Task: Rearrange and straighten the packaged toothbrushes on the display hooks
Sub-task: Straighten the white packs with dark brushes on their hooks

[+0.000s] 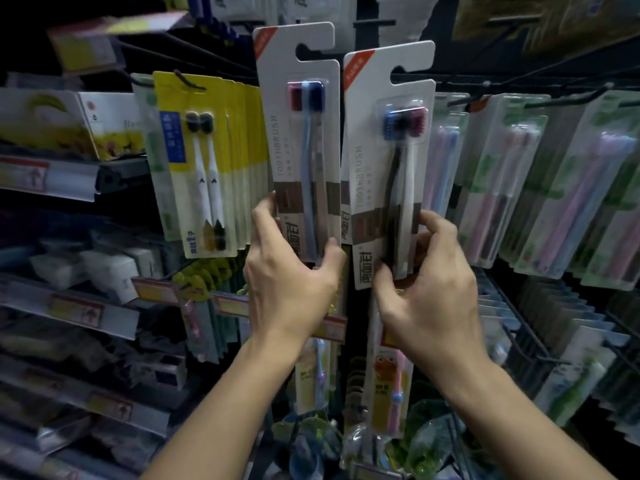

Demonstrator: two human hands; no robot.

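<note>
I see two white toothbrush cards: the left card [299,133] shows pink and blue bristle heads, the right card [388,161] blue and magenta. At nine o'clock hangs a yellow pack [197,161] with a blue label.

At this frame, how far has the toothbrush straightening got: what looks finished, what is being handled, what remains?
Looks done: the yellow packs hang in a neat row on their hook. In hand: the left hand grips the left white pack by its lower end, and the right hand grips the right white pack; the right one tilts. Left: both white packs' hanger slots sit off any hook, so hanging remains.
</note>
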